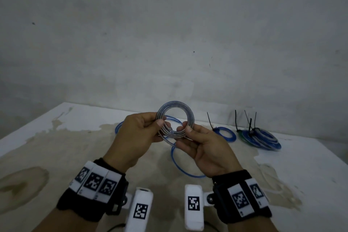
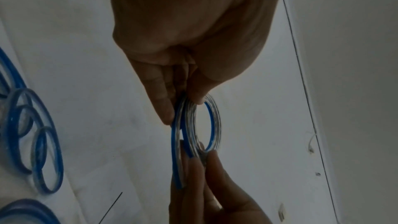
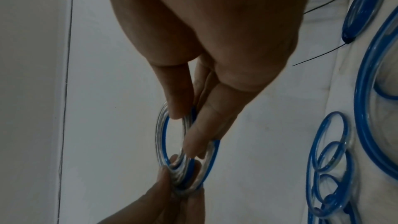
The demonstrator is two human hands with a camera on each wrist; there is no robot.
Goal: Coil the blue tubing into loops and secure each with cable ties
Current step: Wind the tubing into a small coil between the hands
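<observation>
A small coil of blue tubing (image 1: 176, 117) of several turns is held upright above the table, between both hands. My left hand (image 1: 160, 121) pinches its left side with thumb in front and fingers behind. My right hand (image 1: 185, 128) pinches the lower right side. The left wrist view shows the coil (image 2: 215, 125) edge-on under my left fingers (image 2: 163, 108). The right wrist view shows the coil (image 3: 162, 134) between thumb and fingers (image 3: 198, 135). A loose tail of tubing (image 1: 175, 160) hangs from the coil and loops on the table below.
Two tied coils (image 1: 225, 133) (image 1: 261, 138) lie at the right, black cable tie tails (image 1: 210, 119) sticking up. The white table (image 1: 75, 137) is stained and meets a grey wall behind. More loose tubing (image 1: 118, 127) lies behind my left hand.
</observation>
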